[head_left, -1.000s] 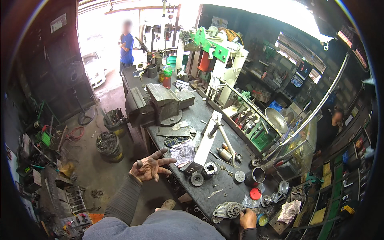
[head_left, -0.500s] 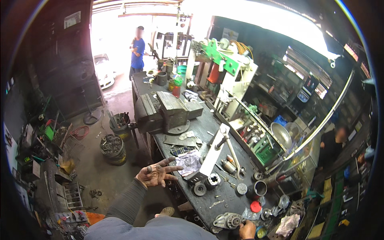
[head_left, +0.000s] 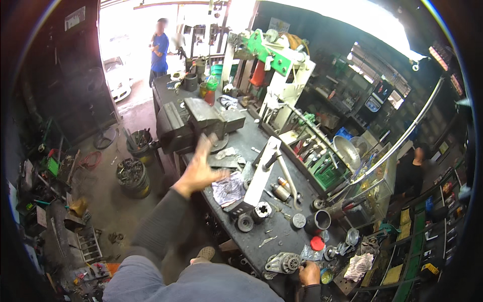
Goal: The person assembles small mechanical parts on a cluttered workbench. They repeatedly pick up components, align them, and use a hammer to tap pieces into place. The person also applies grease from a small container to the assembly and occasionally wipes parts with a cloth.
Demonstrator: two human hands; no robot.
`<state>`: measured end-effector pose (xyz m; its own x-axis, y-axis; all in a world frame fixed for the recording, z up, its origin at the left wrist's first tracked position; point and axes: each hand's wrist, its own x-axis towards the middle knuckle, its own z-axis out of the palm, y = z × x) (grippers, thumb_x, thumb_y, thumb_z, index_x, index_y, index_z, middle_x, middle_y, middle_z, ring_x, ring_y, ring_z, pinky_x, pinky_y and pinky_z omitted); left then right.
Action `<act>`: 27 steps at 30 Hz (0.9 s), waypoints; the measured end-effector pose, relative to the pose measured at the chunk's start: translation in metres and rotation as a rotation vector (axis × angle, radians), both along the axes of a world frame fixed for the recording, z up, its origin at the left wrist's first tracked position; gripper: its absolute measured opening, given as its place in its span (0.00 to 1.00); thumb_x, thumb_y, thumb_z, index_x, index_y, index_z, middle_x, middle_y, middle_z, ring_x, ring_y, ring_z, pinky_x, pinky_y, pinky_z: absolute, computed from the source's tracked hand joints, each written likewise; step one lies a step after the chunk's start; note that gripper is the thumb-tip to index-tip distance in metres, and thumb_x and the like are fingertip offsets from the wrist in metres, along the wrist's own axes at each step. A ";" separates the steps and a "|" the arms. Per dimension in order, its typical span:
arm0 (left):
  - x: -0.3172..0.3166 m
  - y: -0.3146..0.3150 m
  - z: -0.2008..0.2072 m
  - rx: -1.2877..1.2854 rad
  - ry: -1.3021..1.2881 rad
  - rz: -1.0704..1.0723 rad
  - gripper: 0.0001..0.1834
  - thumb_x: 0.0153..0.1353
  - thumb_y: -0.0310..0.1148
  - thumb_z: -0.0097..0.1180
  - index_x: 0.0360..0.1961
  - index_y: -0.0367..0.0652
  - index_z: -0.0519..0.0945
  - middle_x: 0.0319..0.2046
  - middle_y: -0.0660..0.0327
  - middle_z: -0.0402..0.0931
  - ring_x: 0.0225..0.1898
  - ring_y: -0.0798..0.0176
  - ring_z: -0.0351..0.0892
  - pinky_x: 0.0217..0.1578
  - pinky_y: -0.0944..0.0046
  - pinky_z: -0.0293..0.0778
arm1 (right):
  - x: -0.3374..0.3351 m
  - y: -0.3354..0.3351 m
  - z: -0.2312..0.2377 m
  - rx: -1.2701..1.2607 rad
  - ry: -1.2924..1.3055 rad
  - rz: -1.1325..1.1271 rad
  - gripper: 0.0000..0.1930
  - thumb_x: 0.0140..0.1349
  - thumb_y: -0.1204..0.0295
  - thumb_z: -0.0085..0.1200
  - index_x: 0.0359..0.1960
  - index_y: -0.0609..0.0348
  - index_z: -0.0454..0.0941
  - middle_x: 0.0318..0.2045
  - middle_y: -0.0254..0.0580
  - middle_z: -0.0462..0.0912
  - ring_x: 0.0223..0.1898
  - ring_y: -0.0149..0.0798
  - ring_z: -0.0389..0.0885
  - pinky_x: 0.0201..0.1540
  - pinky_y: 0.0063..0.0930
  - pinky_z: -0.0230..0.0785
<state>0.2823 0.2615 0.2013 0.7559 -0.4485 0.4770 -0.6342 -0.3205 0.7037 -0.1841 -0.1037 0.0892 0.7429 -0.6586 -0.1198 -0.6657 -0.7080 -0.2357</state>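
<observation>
Head view, looking down on a long dark workbench (head_left: pixel 236 151) running from six o'clock up toward twelve.

Left hand (head_left: pixel 200 168) raised over the bench's near edge, blurred, fingers spread wide and pointing toward twelve, gripping nothing. Dark sleeve (head_left: pixel 158 226) trailing back toward seven o'clock.

Just at three o'clock of that hand, a crumpled grey rag (head_left: pixel 229 189) lying flat on the bench, near the palm but apart from it. At twelve o'clock of the hand, a heavy bench vise (head_left: pixel 201 121) bolted near the bench's edge.

At three o'clock of the rag, a long white bar (head_left: pixel 261 173) lying slantwise, with a metal rod (head_left: pixel 286 173) beside it. Below the bar, at five o'clock, a toothed metal sleeve (head_left: pixel 261 211) and a dark round disc (head_left: pixel 245 222) side by side.

Right hand (head_left: pixel 308 273) down at six o'clock, resting on the bench's near end, fingers curled; whether anything sits in the grip, cannot tell. Just at nine o'clock of it, a small grey motor part (head_left: pixel 283 262). At twelve o'clock of it, a red cap (head_left: pixel 317 243) and a dark metal cup (head_left: pixel 321 220).

Far off at eleven o'clock, a person in a blue shirt (head_left: pixel 160 50) standing in the bright doorway. On the floor at nine o'clock, two buckets of scrap (head_left: pixel 132 173).
</observation>
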 end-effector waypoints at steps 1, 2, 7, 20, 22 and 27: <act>0.008 -0.014 0.001 0.006 -0.205 0.442 0.69 0.52 0.45 0.85 0.87 0.43 0.51 0.85 0.33 0.42 0.84 0.25 0.47 0.83 0.44 0.54 | 0.000 -0.003 -0.003 -0.016 0.021 0.007 0.13 0.60 0.66 0.71 0.39 0.65 0.90 0.38 0.63 0.91 0.45 0.67 0.89 0.50 0.57 0.80; 0.022 -0.019 -0.001 0.045 -0.162 0.615 0.70 0.50 0.44 0.86 0.86 0.44 0.50 0.85 0.30 0.37 0.84 0.24 0.47 0.83 0.42 0.55 | -0.001 -0.006 -0.007 -0.033 0.032 0.003 0.13 0.60 0.66 0.72 0.39 0.65 0.91 0.38 0.62 0.91 0.45 0.65 0.90 0.51 0.55 0.81; -0.014 -0.003 -0.088 0.221 0.010 0.412 0.74 0.48 0.45 0.86 0.87 0.43 0.46 0.85 0.27 0.34 0.84 0.24 0.46 0.82 0.39 0.56 | -0.008 -0.017 -0.033 -0.100 0.005 0.044 0.15 0.62 0.63 0.68 0.38 0.65 0.89 0.37 0.65 0.90 0.41 0.67 0.89 0.47 0.59 0.81; -0.178 0.156 -0.400 1.205 1.305 0.606 0.59 0.56 0.53 0.81 0.84 0.53 0.61 0.87 0.41 0.44 0.84 0.36 0.56 0.78 0.34 0.64 | -0.010 -0.050 -0.067 0.037 0.240 0.003 0.23 0.70 0.55 0.61 0.52 0.64 0.89 0.50 0.71 0.89 0.55 0.69 0.88 0.58 0.58 0.80; -0.192 0.158 -0.338 1.126 0.810 0.394 0.60 0.54 0.52 0.81 0.84 0.53 0.61 0.86 0.39 0.46 0.83 0.37 0.57 0.77 0.35 0.65 | -0.023 -0.046 -0.064 0.018 0.230 0.014 0.22 0.70 0.56 0.62 0.50 0.64 0.90 0.49 0.71 0.89 0.54 0.69 0.88 0.58 0.58 0.80; -0.169 0.086 -0.189 0.422 0.435 0.192 0.68 0.52 0.52 0.83 0.87 0.52 0.52 0.84 0.30 0.42 0.81 0.28 0.56 0.77 0.39 0.66 | -0.008 -0.036 -0.049 0.023 0.185 0.088 0.21 0.69 0.57 0.64 0.46 0.67 0.91 0.45 0.70 0.90 0.51 0.69 0.89 0.55 0.58 0.80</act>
<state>0.1137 0.3472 0.0125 0.9265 -0.3675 -0.0804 -0.2217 -0.7062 0.6724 -0.1920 -0.1400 0.0405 0.7611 -0.5878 -0.2743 -0.6352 -0.7610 -0.1318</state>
